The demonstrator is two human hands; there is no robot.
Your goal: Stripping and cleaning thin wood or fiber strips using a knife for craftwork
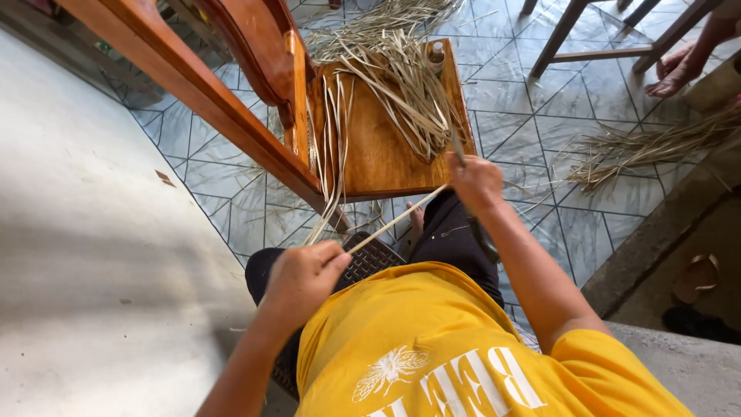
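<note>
My left hand [303, 276] pinches the near end of a long pale leaf strip [394, 222]. The strip runs taut up to my right hand [476, 182], which grips its far end. That fist also holds a thin dark tool [457, 148] that may be a blade; it sticks up past the fingers and down along the forearm. Both hands hover over my lap, just in front of a wooden chair seat [382, 166]. A heap of dried leaf strips [401, 77] lies on the seat, and some hang over its left edge.
A dark woven mat [369, 261] rests on my lap. More dried strips [644, 147] lie on the tiled floor at right. Another person's foot [678, 69] sits by chair legs [567, 35] at top right. A grey concrete slab [93, 255] fills the left; sandals [697, 279] lie lower right.
</note>
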